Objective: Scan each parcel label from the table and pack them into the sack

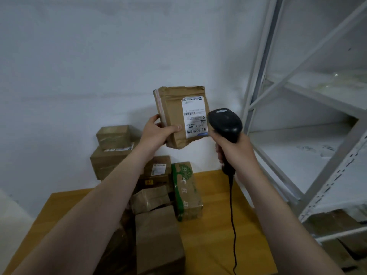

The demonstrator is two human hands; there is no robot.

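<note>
My left hand (158, 132) grips the creased brown cardboard parcel (178, 116) by its lower corner above the counter, while my right hand (234, 149) clenches the black corded scanner (225, 124) just beside its white label (194, 116), so it may misread or slip.

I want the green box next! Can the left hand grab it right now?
Probably not yet: the left hand is busy holding up a brown parcel. The green box lies uncovered on the table.

Barcodes and blurred, unreadable print on the held parcel's white label (195, 116).
</note>
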